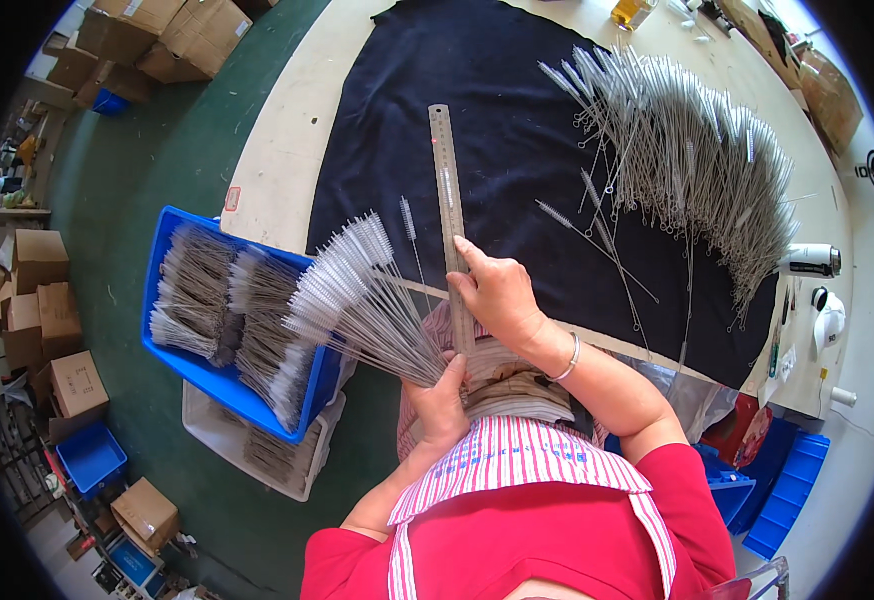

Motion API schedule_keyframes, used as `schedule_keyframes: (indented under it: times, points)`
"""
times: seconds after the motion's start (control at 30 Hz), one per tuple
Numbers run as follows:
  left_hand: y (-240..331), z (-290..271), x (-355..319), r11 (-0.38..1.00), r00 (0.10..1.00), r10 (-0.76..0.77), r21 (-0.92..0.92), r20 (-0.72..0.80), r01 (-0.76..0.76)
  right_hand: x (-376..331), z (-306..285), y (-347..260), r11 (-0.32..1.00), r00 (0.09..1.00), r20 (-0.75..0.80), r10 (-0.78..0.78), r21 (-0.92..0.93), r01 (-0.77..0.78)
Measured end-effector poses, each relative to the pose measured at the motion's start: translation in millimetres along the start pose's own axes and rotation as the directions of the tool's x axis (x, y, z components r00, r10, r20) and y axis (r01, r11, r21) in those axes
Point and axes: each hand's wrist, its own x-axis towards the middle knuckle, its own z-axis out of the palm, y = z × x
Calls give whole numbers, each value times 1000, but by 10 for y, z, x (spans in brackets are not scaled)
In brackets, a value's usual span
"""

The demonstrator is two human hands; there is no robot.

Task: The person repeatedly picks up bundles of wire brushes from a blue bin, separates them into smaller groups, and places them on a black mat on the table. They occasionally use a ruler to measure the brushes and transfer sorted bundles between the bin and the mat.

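While the left hand (444,398) grips a fanned bunch of thin wire brushes (357,295) by their stems, white bristle tips spread up and left over the table edge, the right hand (497,295) presses flat on a steel ruler (448,200) lying on the black cloth (497,110). Just left stands a blue bin (172,225) of more brushes, and a big pile of brushes (692,160) covers the cloth's right side.
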Motion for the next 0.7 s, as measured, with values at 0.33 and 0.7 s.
schedule_keyframes:
  times: [0.33, 0.7]
  points:
    - [17, -38, -7, 1000, 1000, -8, 22, 20, 8, -16, 26, -9, 996, 997, -23, 67, 53, -66]
    - [384, -196, -87, 999, 994, 37, 22, 106, -40, -99, -133, -239, 859, 975, 139, 172, 463, -217]
